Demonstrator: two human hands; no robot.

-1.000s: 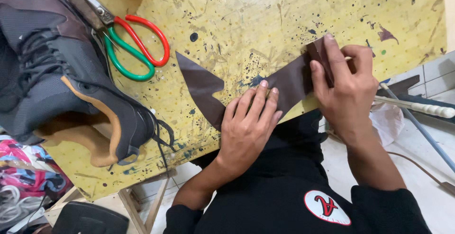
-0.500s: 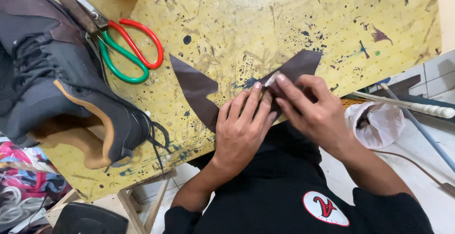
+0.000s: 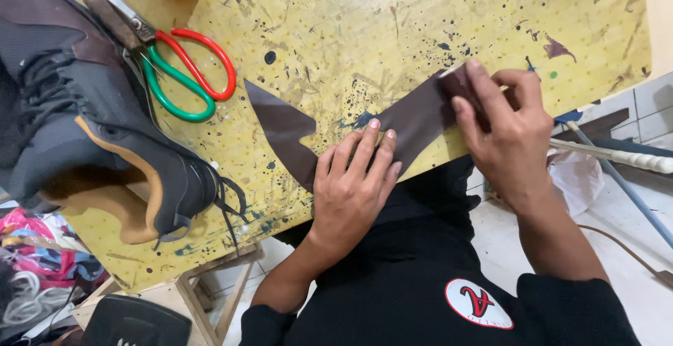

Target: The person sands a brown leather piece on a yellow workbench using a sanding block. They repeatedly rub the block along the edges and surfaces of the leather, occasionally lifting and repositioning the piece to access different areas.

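My yellow worktable (image 3: 392,30), paint-stained w/ dark specks, fills the top of frame. White tiled floor (image 3: 631,199) at right; wooden stool frame (image 3: 210,290) bottom left.

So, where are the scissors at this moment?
In the head view, the scissors lie at the upper left of the yellow table, between the dark boot and the brown leather piece, apart from both hands.

Bright, even light; sharp, soft shadows.

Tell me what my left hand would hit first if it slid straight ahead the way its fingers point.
Past the dark brown leather strip under the left hand, the way looks free across the yellow table as far as the picture shows.
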